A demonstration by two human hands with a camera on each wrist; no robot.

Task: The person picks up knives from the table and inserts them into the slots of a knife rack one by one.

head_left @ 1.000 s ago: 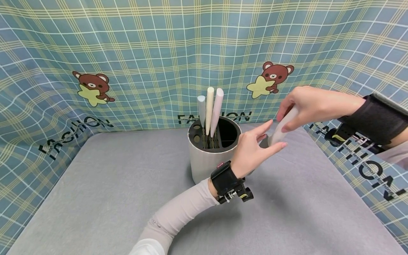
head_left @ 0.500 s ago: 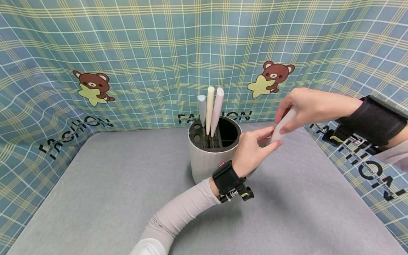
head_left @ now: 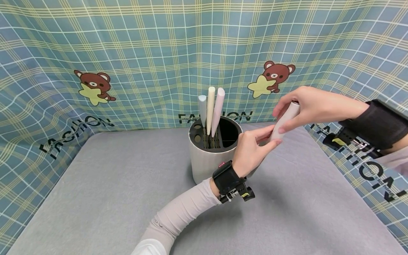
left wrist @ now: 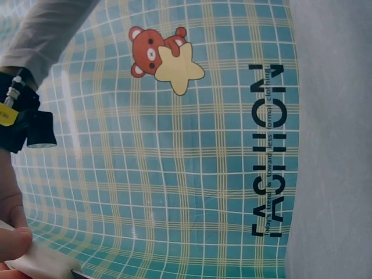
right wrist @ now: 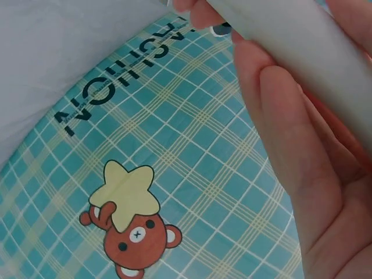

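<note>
In the head view, my right hand (head_left: 313, 108) holds a white-handled knife (head_left: 287, 120) in the air, its fingers and thumb around the upper part of the tilted handle. Lower on the same handle, my left hand (head_left: 255, 148) pinches between thumb and fingers. The blade is mostly hidden behind the left hand; the left wrist view catches a dark strip below the white handle (left wrist: 49, 261). Close up, the pale handle (right wrist: 302, 52) fills the upper right of the right wrist view. Left of the hands stands a round white knife block (head_left: 207, 164), partly covered by the left hand.
Three knives stand in the block: one with a blue handle (head_left: 202, 109), one yellow (head_left: 210, 109), one pink (head_left: 218, 111). The block has a black slotted top. Grey cloth (head_left: 111, 187) covers the table. A plaid curtain (head_left: 153, 71) rises behind and at both sides.
The left hand's thumb and fingers have closed onto the handle's lower part. The right hand has shifted its fingers slightly, showing the handle's dark end. The knives in the block have stayed put.
</note>
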